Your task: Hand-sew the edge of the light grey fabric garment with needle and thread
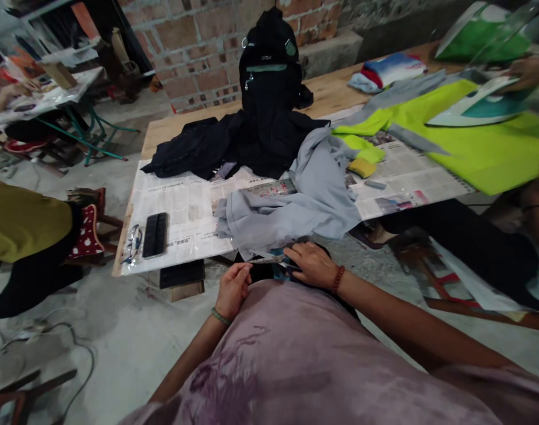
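The left hand (234, 287) presses thumb and forefinger together, anything between them too small to tell; the right hand (312, 264) grasps slim silver metal scissors (275, 259). Just beyond, a soft light-grey cloth garment (311, 203) overhangs the newspaper-covered wooden table (180, 200). Trimming seems in hand; the next snip calls for steady blades.

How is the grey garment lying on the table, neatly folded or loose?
Loose, not neatly folded: the grey garment lies rumpled across the newspaper, with uneven creases, its near end reaching past the table's edge.
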`<state>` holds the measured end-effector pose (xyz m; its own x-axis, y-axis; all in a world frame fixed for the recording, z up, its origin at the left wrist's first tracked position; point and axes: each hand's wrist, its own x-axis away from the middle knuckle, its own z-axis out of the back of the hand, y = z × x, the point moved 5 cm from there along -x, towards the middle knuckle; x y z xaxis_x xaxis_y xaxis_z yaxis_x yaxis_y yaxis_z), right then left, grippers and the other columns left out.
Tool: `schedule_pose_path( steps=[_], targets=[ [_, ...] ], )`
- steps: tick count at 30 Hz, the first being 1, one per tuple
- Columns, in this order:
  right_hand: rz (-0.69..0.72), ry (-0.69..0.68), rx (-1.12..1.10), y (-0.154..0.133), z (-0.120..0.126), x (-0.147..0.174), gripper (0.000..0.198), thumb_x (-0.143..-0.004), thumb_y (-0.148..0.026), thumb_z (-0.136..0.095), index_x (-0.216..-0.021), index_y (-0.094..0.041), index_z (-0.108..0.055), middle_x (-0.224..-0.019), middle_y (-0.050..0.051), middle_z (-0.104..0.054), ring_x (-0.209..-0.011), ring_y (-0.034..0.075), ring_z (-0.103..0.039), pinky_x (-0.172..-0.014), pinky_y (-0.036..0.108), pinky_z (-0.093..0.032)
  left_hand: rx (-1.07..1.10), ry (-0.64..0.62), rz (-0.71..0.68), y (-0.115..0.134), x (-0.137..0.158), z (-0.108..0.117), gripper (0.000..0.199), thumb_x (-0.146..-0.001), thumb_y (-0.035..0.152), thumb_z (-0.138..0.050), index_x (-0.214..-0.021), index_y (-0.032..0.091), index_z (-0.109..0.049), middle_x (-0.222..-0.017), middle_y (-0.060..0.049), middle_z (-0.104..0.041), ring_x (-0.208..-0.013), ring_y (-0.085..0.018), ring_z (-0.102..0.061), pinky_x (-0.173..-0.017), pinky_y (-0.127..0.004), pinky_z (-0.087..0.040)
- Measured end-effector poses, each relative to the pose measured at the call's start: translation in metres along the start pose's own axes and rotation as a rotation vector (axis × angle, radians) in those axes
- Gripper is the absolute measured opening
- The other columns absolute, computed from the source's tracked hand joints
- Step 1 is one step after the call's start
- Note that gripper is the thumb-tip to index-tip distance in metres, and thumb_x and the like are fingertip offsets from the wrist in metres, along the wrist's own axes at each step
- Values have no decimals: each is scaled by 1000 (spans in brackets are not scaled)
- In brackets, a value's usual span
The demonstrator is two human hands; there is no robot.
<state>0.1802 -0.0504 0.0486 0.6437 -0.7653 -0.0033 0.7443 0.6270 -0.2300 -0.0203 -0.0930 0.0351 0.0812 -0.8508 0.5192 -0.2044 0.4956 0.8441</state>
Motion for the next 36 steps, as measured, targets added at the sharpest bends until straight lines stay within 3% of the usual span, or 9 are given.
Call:
schedule_pose_path(
  steps=[7,14,18,21,24,27,31,33,36],
  targets=[
    [-11,84,-103,-15,-6,-15,48,-77,-37,-55,-118,-12,-51,-100,13,-57,-92,24,-53,-84,36,-39,-137,-41,-21,-3,-1,-8,26,-69,36,-64,-81,14,-62,-48,6,-49,-31,-2,-31,-31,-15,-19],
    [-62,25,-171,-17,-19,-18,39,-84,-41,-48,-115,-17,-52,-95,9,-62,-83,19,-59,-72,29,-43,-165,-110,-15,0,5,-13,23,-67,34,-66,-78,14,-62,-48,6,-48,-33,-2,-30,-33,-15,-18],
    [-125,157,-281,-3,-18,-9,39,-82,-43,-51,-112,-18,-53,-99,8,-63,-87,18,-60,-76,27,-45,-156,-148,3,0,8,-11,27,-67,37,-65,-81,14,-61,-49,6,-49,-34,-2,-29,-33,-16,-17],
    [-312,335,-361,29,-14,11,41,-81,-42,-52,-113,-18,-51,-103,10,-62,-90,19,-61,-80,29,-46,-166,-139,13,-3,6,-9,26,-69,37,-65,-81,14,-61,-50,5,-49,-33,-2,-30,-33,-16,-17],
    [-629,485,-394,79,-9,46,47,-79,-46,-52,-116,-17,-49,-105,11,-62,-91,22,-61,-78,33,-47,-175,-134,17,-4,3,-9,25,-69,35,-65,-81,14,-62,-50,5,-49,-33,-2,-30,-33,-16,-18],
    [-941,540,-332,132,1,87,52,-77,-49,-51,-117,-16,-47,-99,13,-62,-88,25,-61,-75,36,-48,-182,-142,16,-4,1,-12,24,-69,36,-65,-81,15,-62,-51,5,-49,-34,-2,-31,-33,-16,-19],
    [-1235,361,-245,190,12,126,50,-75,-50,-53,-113,-17,-51,-94,16,-63,-87,31,-61,-70,40,-46,-181,-153,14,-2,1,-19,24,-69,36,-64,-79,15,-62,-51,5,-49,-33,-2,-30,-33,-16,-19],
    [-1283,250,-214,209,15,132,48,-74,-51,-53,-110,-19,-53,-93,16,-62,-87,32,-60,-68,41,-46,-183,-153,17,-2,1,-20,24,-69,36,-64,-79,14,-62,-51,5,-49,-33,-2,-30,-33,-16,-19],
    [-1246,147,-155,225,19,124,42,-75,-48,-53,-109,-21,-53,-95,16,-61,-89,32,-59,-70,43,-45,-190,-148,20,-3,1,-20,26,-68,38,-65,-79,15,-61,-51,5,-49,-33,-2,-30,-32,-16,-18]
  ],
)
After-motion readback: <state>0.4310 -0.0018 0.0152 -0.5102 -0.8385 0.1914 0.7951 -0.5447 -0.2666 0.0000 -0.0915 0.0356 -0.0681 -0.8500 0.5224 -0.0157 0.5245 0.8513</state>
